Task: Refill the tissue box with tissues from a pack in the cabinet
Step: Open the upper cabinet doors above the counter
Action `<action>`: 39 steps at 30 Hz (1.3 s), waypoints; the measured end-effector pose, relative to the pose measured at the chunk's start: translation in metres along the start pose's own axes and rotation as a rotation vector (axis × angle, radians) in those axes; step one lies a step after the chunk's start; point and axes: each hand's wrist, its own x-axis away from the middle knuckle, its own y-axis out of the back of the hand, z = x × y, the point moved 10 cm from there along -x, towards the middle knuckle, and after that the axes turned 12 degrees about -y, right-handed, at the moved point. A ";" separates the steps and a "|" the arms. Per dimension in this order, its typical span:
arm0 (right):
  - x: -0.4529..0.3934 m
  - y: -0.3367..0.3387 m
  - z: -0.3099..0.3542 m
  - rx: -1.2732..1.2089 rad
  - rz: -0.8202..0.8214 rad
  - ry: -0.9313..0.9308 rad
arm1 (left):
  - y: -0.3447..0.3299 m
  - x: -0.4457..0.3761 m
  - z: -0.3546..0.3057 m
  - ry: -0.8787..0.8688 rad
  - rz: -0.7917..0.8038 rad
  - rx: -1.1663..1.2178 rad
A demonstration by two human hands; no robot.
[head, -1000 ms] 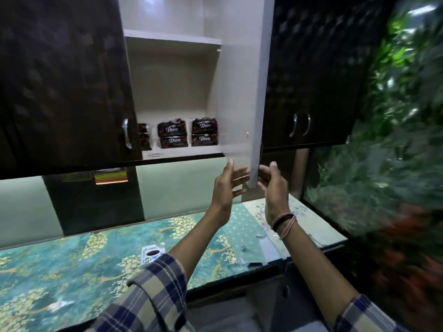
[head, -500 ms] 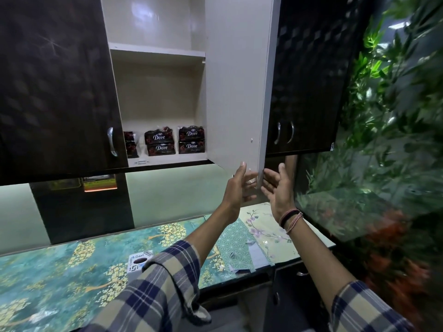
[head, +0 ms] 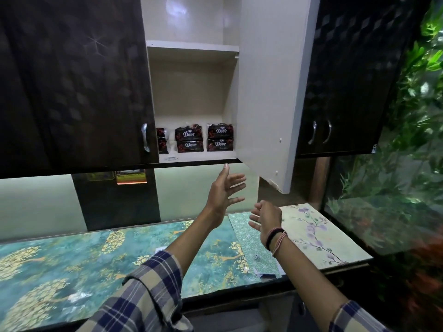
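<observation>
The dark plastic-wrapped Dove tissue packs (head: 205, 138) sit on the bottom shelf of the open wall cabinet (head: 191, 92), stacked two high in short columns, with a third column half hidden behind the closed dark cabinet door (head: 72, 80) on the left. The pale inner face of the open cabinet door (head: 268, 92) stands swung out to the right of them. No tissue box shows in this view.

These packs look light and soft; the film wrapper should give under the fingers and is likely somewhat slick. A top pack is the sensible one to take, pinched across its short ends or gripped over its top and front face, then lifted clear so the pack beneath does not slide off the shelf edge. Squeezing hard would only crumple the tissues, not harm them.

The left hand (head: 221, 192) is raised under the cabinet's lower edge, palm turned right, fingers spread wide, its grip fully open and empty, index fingertip almost level with the shelf lip. The right hand (head: 267, 218) hangs lower and nearer, above the patterned surface (head: 72, 259), fingers loosely curled yet apart, also holding nothing. Both forearms reach up and away from plaid sleeves (head: 143, 295); neither touches a pack.
</observation>
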 end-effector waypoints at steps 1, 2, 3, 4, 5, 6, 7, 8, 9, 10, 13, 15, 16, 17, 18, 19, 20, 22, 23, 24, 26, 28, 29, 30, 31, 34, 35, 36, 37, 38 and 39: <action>-0.002 -0.016 -0.005 0.019 0.029 -0.007 | 0.017 -0.002 -0.002 -0.007 -0.023 -0.008; -0.004 -0.033 -0.010 0.034 0.057 -0.007 | 0.035 -0.004 -0.005 -0.014 -0.048 -0.015; -0.006 -0.050 -0.012 0.054 0.082 -0.007 | 0.054 -0.006 -0.007 -0.022 -0.074 -0.020; -0.006 -0.068 -0.014 0.073 0.103 -0.005 | 0.074 -0.009 -0.011 -0.030 -0.103 -0.023; -0.007 -0.086 -0.014 0.086 0.124 -0.001 | 0.094 -0.013 -0.015 -0.041 -0.133 -0.028; -0.008 -0.105 -0.013 0.093 0.147 0.002 | 0.114 -0.017 -0.020 -0.055 -0.162 -0.033; -0.009 -0.125 -0.012 0.098 0.167 0.007 | 0.134 -0.021 -0.025 -0.069 -0.189 -0.039; -0.009 -0.145 -0.011 0.108 0.188 0.012 | 0.153 -0.026 -0.030 -0.084 -0.216 -0.046; -0.011 -0.167 -0.010 0.124 0.215 0.018 | 0.173 -0.031 -0.036 -0.099 -0.241 -0.052; -0.012 -0.189 -0.009 0.141 0.241 0.027 | 0.193 -0.037 -0.042 -0.114 -0.266 -0.058; -0.020 -0.259 -0.004 0.182 0.308 0.049 | 0.248 -0.057 -0.061 -0.153 -0.336 -0.062; -0.027 -0.304 0.003 0.205 0.348 0.078 | 0.280 -0.072 -0.073 -0.182 -0.372 -0.073; -0.030 -0.325 0.008 0.223 0.365 0.108 | 0.294 -0.079 -0.078 -0.194 -0.383 -0.080; -0.034 -0.345 0.013 0.248 0.381 0.149 | 0.305 -0.087 -0.083 -0.205 -0.387 -0.086; -0.038 -0.362 0.020 0.279 0.385 0.203 | 0.314 -0.096 -0.087 -0.214 -0.386 -0.090; -0.044 -0.377 0.026 0.314 0.378 0.259 | 0.321 -0.105 -0.090 -0.222 -0.379 -0.094; -0.049 -0.389 0.032 0.350 0.358 0.318 | 0.326 -0.113 -0.092 -0.228 -0.367 -0.099; -0.061 -0.409 0.039 0.410 0.332 0.405 | 0.332 -0.129 -0.093 -0.231 -0.336 -0.109; -0.066 -0.419 0.041 0.441 0.333 0.434 | 0.333 -0.136 -0.093 -0.230 -0.315 -0.111; -0.071 -0.427 0.043 0.465 0.331 0.460 | 0.333 -0.142 -0.092 -0.227 -0.293 -0.114; -0.071 -0.436 0.047 0.509 0.317 0.533 | 0.331 -0.150 -0.089 -0.223 -0.256 -0.130; -0.072 -0.441 0.049 0.573 0.295 0.612 | 0.331 -0.154 -0.085 -0.227 -0.239 -0.148; -0.073 -0.442 0.048 0.594 0.283 0.628 | 0.332 -0.155 -0.082 -0.233 -0.232 -0.154; -0.073 -0.442 0.047 0.604 0.268 0.635 | 0.333 -0.155 -0.080 -0.238 -0.225 -0.155; -0.073 -0.442 0.046 0.610 0.260 0.639 | 0.333 -0.155 -0.078 -0.242 -0.222 -0.153; -0.067 -0.444 0.046 0.613 0.239 0.631 | 0.330 -0.150 -0.079 -0.242 -0.242 -0.150; -0.063 -0.443 0.047 0.611 0.232 0.622 | 0.328 -0.148 -0.080 -0.239 -0.250 -0.150; -0.060 -0.441 0.046 0.606 0.223 0.613 | 0.325 -0.145 -0.081 -0.240 -0.255 -0.153; -0.056 -0.438 0.046 0.603 0.219 0.612 | 0.324 -0.142 -0.081 -0.249 -0.263 -0.163; -0.050 -0.433 0.044 0.606 0.219 0.619 | 0.324 -0.137 -0.082 -0.262 -0.277 -0.176; -0.043 -0.428 0.042 0.613 0.225 0.641 | 0.325 -0.131 -0.083 -0.275 -0.292 -0.186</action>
